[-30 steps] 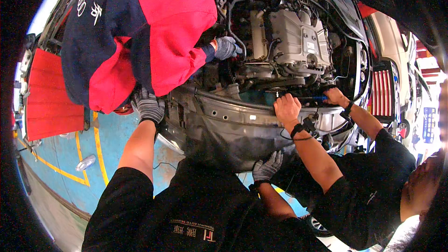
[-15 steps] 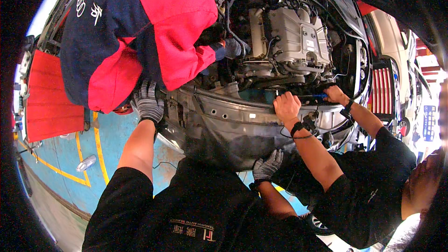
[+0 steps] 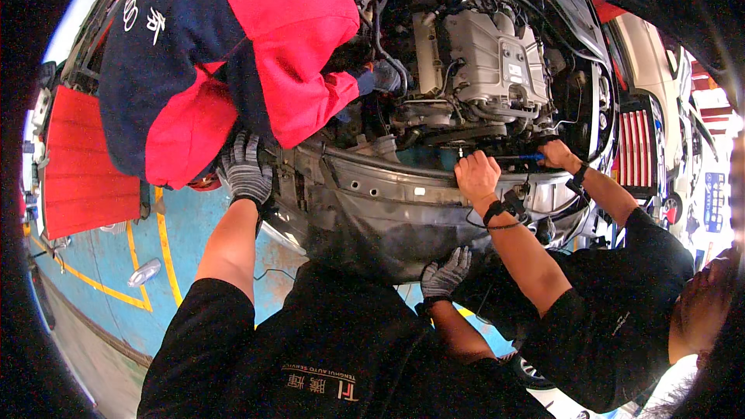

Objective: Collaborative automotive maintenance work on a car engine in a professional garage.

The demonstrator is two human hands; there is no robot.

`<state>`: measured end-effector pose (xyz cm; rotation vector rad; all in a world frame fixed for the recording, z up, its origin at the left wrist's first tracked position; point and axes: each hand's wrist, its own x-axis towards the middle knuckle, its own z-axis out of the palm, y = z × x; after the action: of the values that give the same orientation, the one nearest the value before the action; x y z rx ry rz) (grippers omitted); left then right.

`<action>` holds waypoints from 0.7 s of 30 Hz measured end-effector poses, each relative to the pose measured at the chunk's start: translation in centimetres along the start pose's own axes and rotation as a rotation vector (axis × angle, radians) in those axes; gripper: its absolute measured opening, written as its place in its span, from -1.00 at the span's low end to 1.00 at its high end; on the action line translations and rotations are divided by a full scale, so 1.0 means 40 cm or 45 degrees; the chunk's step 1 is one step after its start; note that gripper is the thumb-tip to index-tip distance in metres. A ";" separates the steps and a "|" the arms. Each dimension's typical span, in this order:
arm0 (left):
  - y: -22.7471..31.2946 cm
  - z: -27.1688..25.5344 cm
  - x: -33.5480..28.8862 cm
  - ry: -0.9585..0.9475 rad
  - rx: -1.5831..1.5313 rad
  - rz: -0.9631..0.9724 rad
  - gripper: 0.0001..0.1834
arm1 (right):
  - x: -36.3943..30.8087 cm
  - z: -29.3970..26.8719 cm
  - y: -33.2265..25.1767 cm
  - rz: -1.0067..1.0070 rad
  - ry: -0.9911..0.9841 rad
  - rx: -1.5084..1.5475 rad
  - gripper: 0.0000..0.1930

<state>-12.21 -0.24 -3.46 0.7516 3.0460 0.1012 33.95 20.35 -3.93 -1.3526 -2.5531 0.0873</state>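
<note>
My left hand point(image 3: 246, 169), in a grey striped knit glove, lies flat on the left front corner of the car, its fingers stretched out. The same kind of glove covers my right hand point(image 3: 446, 273), which presses flat against the dark front panel point(image 3: 372, 237) with its fingers extended. Neither hand holds anything that I can see. Above the panel lies the open engine bay, with a silver engine cover point(image 3: 497, 54) in its middle. A co-worker's two bare hands point(image 3: 478, 175) are at the bay's front edge, along a long thin tool with a blue part point(image 3: 534, 157).
A person in a red and navy jacket point(image 3: 303, 39) leans over the bay from the left, one gloved hand inside it. The black-clad co-worker point(image 3: 605, 302) stands close at my right. A red cabinet point(image 3: 89, 159) and a light-coloured object point(image 3: 144, 272) on the blue floor are at left.
The person in the red and navy jacket has shifted slightly to the left and up. My two hands and the co-worker's hands stay almost where they were.
</note>
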 end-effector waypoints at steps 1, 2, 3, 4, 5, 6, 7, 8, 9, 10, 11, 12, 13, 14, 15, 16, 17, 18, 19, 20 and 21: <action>0.009 -0.011 0.001 -0.012 0.013 -0.008 -0.06 | -0.003 0.002 0.002 0.014 -0.003 -0.001 -0.17; 0.010 -0.016 0.001 -0.024 0.015 -0.014 -0.05 | 0.000 -0.002 -0.003 0.024 -0.008 0.000 -0.18; 0.011 -0.019 0.001 -0.037 0.016 -0.019 -0.05 | 0.002 -0.004 -0.007 0.035 -0.013 0.000 -0.18; 0.011 -0.020 0.001 -0.049 0.018 -0.023 -0.05 | 0.002 -0.004 -0.007 0.039 -0.013 0.006 -0.18; 0.009 -0.015 0.001 -0.026 0.005 -0.017 -0.05 | 0.002 -0.004 -0.007 0.043 -0.011 0.013 -0.18; 0.004 -0.005 0.003 -0.003 -0.009 -0.010 -0.05 | 0.001 -0.004 -0.006 0.047 -0.009 0.020 -0.18; 0.002 0.001 0.004 0.019 -0.023 -0.001 -0.06 | -0.003 -0.002 -0.004 0.034 0.011 0.011 -0.18; 0.009 -0.011 0.003 0.008 -0.009 -0.012 -0.06 | -0.006 0.006 0.002 0.018 0.028 0.003 -0.18; 0.020 -0.031 0.000 -0.004 0.005 -0.022 -0.07 | -0.009 0.016 0.008 0.003 0.045 -0.004 -0.18; 0.027 -0.041 -0.003 -0.015 0.020 -0.031 -0.07 | -0.011 0.026 0.015 0.007 0.045 0.014 -0.19; 0.014 -0.028 -0.003 0.020 0.013 0.017 -0.09 | -0.014 0.036 0.022 0.014 0.049 0.033 -0.19; -0.004 -0.005 -0.002 0.054 0.005 0.066 -0.10 | -0.017 0.037 0.026 0.013 0.052 0.048 -0.19; -0.020 0.017 -0.003 0.087 -0.002 0.115 -0.11 | -0.019 0.040 0.030 0.010 0.054 0.063 -0.20; -0.008 0.005 0.002 0.015 0.044 0.073 -0.12 | -0.019 0.040 0.033 0.004 0.061 0.072 -0.21; 0.006 -0.007 0.004 -0.057 0.090 0.031 -0.12 | -0.019 0.039 0.035 0.003 0.059 0.069 -0.21; 0.021 -0.022 0.007 -0.129 0.138 -0.011 -0.13 | -0.017 0.040 0.038 0.000 0.058 0.066 -0.21; 0.036 -0.051 0.010 -0.258 0.130 -0.064 -0.14 | -0.017 0.041 0.040 -0.001 0.047 0.052 -0.21; 0.033 -0.040 0.009 -0.263 0.170 -0.068 -0.14 | -0.018 0.042 0.043 -0.010 0.046 0.047 -0.20; 0.024 -0.016 0.007 -0.266 0.210 -0.071 -0.14 | -0.018 0.043 0.045 -0.019 0.045 0.042 -0.20; 0.014 0.001 0.007 -0.270 0.250 -0.079 -0.13 | -0.017 0.040 0.045 -0.041 0.053 0.048 -0.19; 0.007 0.015 0.024 -0.363 0.350 -0.088 -0.13 | -0.016 0.039 0.044 -0.051 0.053 0.050 -0.18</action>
<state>-12.92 0.49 -4.04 0.6066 2.8359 -0.3972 35.32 20.92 -5.87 -1.2753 -2.5294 0.1008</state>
